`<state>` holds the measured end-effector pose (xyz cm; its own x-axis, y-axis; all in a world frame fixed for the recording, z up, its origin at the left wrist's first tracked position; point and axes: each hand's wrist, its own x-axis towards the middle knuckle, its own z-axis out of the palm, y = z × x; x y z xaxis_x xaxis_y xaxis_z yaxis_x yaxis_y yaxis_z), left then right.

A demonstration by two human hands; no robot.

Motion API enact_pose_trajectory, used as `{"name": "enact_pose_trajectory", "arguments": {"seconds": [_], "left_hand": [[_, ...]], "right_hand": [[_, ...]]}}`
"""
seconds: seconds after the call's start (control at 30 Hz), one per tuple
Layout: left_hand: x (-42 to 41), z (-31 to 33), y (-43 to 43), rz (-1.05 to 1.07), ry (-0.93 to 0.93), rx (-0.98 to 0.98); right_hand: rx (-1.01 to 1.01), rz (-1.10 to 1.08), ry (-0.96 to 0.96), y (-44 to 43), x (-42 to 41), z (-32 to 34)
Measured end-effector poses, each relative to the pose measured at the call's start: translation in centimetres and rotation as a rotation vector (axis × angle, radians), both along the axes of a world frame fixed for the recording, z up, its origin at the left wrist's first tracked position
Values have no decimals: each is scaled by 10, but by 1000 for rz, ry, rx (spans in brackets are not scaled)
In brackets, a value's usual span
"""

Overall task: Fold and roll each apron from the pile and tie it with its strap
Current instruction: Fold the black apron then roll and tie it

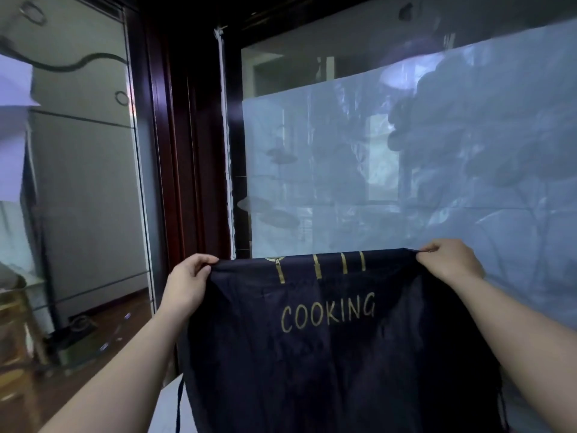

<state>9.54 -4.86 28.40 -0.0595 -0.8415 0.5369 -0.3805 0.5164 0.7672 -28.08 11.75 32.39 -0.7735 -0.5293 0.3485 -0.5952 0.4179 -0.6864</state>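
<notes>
Head view: left hand (187, 282), right hand (449, 260) pinch dark smooth apron (327, 354) taut.

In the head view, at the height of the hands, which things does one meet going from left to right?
glass panel → left hand → apron → right hand → pale sheet

One head-worn wide-angle camera is facing forward, sitting close behind the raised left hand (187, 285) and right hand (449, 264), looking onto a covered glass pane (406, 157) near beyond.
</notes>
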Motion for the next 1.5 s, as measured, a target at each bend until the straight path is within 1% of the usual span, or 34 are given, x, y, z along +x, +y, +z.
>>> {"name": "enact_pose_trajectory", "arguments": {"seconds": [0.07, 0.1, 0.13, 0.2, 0.23, 0.3, 0.37, 0.43, 0.57, 0.67, 0.73, 0.77, 0.83, 0.9, 0.97, 1.0, 1.07, 1.1, 1.13, 1.17, 1.23, 1.3, 1.37, 1.43, 1.5], "left_hand": [[8, 3, -8, 99, -262, -148], [12, 4, -11, 121, -381, -164], [16, 4, -15, 126, -450, -167], [19, 7, -15, 133, -484, -140], [18, 10, -14, 144, -479, -128], [14, 15, -13, 167, -444, -74], [9, 17, -10, 135, -323, -9], [5, 18, -7, 52, -210, 46], [1, 24, 4, -64, -99, 111], [7, 24, 5, -197, -3, 203], [15, 22, 0, -279, -20, 254], [18, 22, -1, -315, -66, 272], [23, 23, -4, -337, -183, 282], [21, 23, -10, -277, -353, 213], [15, 20, -16, -117, -591, 121], [11, 19, -17, 10, -735, 67], [6, 18, -17, 243, -961, -88], [4, 17, -16, 309, -1000, -139], [4, 15, -16, 340, -973, -163], [4, 15, -17, 341, -889, -148], [3, 15, -23, 333, -695, -55], [5, 18, -31, 280, -613, 56], [7, 19, -37, 172, -495, 106], [8, 18, -42, 61, -284, 143], [10, 17, -45, -28, -165, 177]], "right_hand": [[-84, 102, -83, -2, -3, 0], [-152, 172, -180, 0, -5, 0], [-205, 242, -297, 3, -8, 2], [-225, 329, -495, 10, -14, 4], [-204, 336, -526, 14, -17, 3], [-165, 295, -480, 16, -23, -2], [-110, 222, -351, 16, -22, -7], [-38, 181, -236, 14, -20, -11], [122, 102, -95, 4, -31, -20], [177, 126, 15, -6, -55, -32], [184, 104, 85, 1, -44, -28], [183, 73, 112, 4, -40, -27], [176, 0, 227, 6, -33, -29], [183, -64, 347, 5, -27, -28], [278, -112, 447, 0, -21, -28], [321, -129, 470, -3, -18, -28], [379, -128, 447, -8, -9, -27], [388, -116, 395, -11, -7, -26], [389, -103, 337, -13, -6, -25], [397, -84, 287, -15, -4, -22], [436, -5, 178, -19, -3, -16], [378, 121, 65, -24, -4, -11], [297, 213, -13, -25, -3, -8], [264, 215, 34, -28, -8, -9], [269, 199, 130, -32, -14, -11]]}}
